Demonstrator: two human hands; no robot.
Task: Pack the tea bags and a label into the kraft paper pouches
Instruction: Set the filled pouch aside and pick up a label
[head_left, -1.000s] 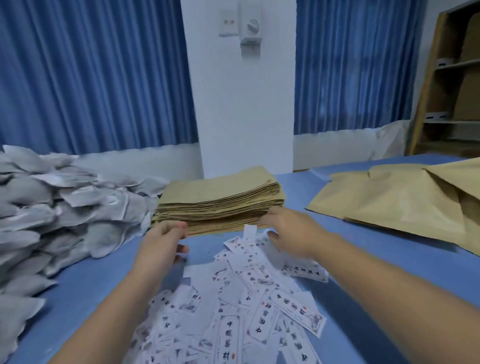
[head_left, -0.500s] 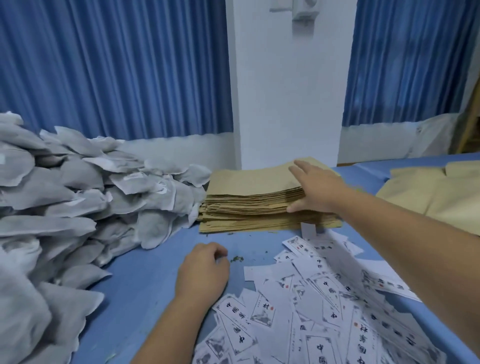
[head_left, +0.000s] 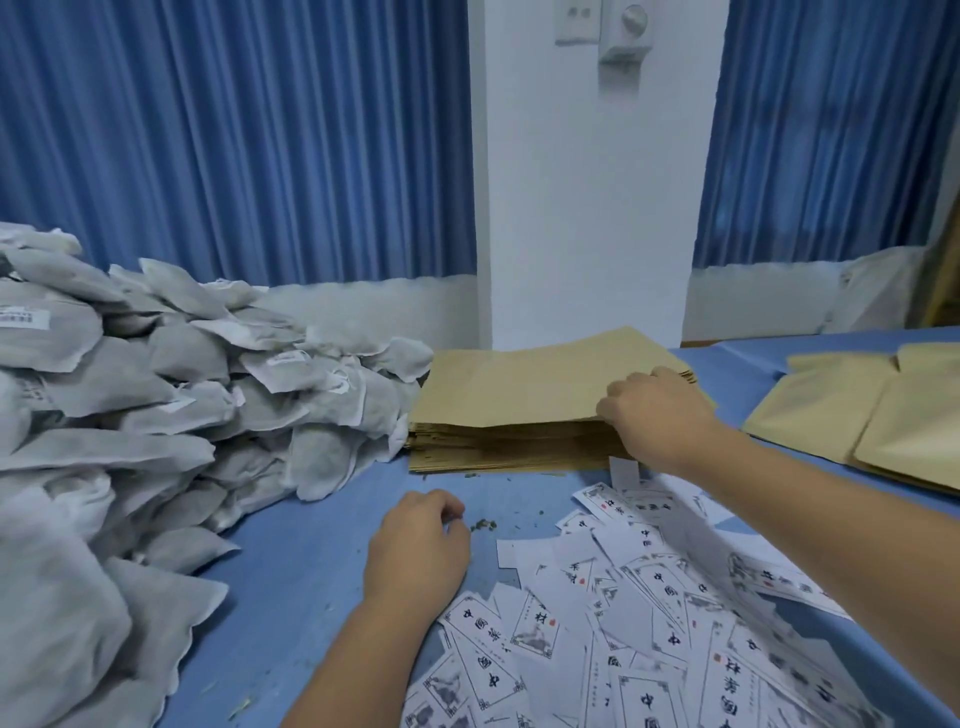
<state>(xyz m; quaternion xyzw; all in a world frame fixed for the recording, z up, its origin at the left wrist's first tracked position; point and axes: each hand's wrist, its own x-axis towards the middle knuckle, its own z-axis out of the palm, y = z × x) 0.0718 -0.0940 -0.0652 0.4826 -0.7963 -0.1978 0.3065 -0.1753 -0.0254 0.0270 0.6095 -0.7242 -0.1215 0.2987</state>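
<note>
Status: early stage of a packing cycle. No tea bag or label is in either hand, and no pouch stands open.

1. Landmark: the stack of kraft pouches (head_left: 519, 395) lies flat at the far middle of the blue table (head_left: 311, 561).
2. Your right hand (head_left: 657, 415) sits at the stack's near right corner, fingers curled over the edge of the top pouch (head_left: 498, 389), gripping it. Judged step: separating one pouch from the stack.
3. Your left hand (head_left: 415, 545) rests on the table in front of the stack, fingers curled under. The palm is hidden, so whether it holds anything cannot be told.
4. The tea bags (head_left: 182, 395) are heaped left of the stack, touching its left edge.
5. The labels (head_left: 623, 623) lie scattered in front of the stack, toward its right.
6. More kraft pouches (head_left: 857, 415) lie right of the stack, well apart; filled or not cannot be told.

Remaining: open the pouch, insert tea bags and one label.

Surface: loose tea crumbs (head_left: 483, 525) lie in front of the stack. Behind it stand a white pillar (head_left: 587, 208) and blue curtains (head_left: 234, 130).
</note>
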